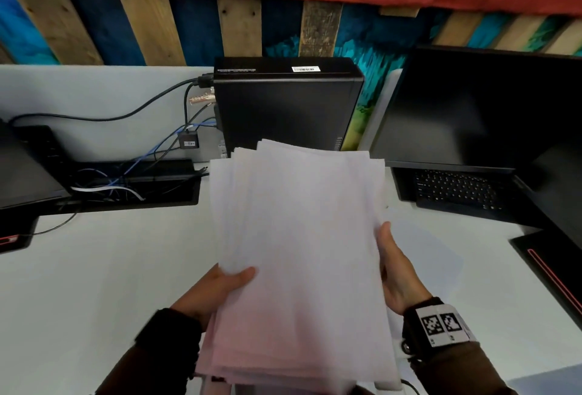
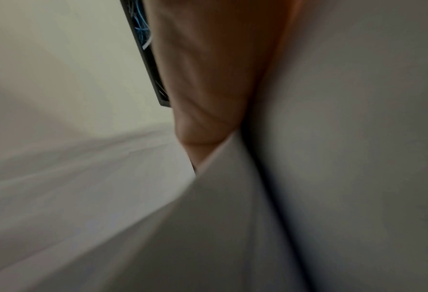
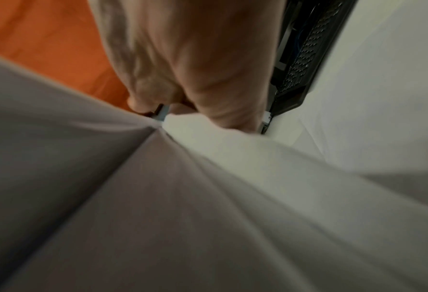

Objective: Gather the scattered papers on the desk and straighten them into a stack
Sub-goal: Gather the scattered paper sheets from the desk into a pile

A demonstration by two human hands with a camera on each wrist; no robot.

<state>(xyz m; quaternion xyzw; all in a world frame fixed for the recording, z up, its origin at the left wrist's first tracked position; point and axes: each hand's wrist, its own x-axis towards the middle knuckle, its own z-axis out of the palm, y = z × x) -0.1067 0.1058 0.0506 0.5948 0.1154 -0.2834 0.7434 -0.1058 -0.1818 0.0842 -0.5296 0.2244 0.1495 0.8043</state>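
Observation:
A loose bundle of white papers (image 1: 299,253) is held up above the white desk (image 1: 94,268), its top edges uneven and fanned. My left hand (image 1: 220,287) grips the bundle's left edge, thumb on top of the sheets. My right hand (image 1: 396,271) holds the right edge, fingers hidden behind the paper. In the left wrist view the papers (image 2: 332,158) press against my left hand (image 2: 208,79). The right wrist view shows my right hand (image 3: 195,69) curled round the papers (image 3: 208,217). Both wrist views are blurred.
A black computer tower (image 1: 283,104) stands behind the papers. A black monitor (image 1: 472,104) and a keyboard (image 1: 453,190) are at the right. A cable tray with tangled wires (image 1: 126,183) lies at the left. Another dark screen (image 1: 22,171) sits far left.

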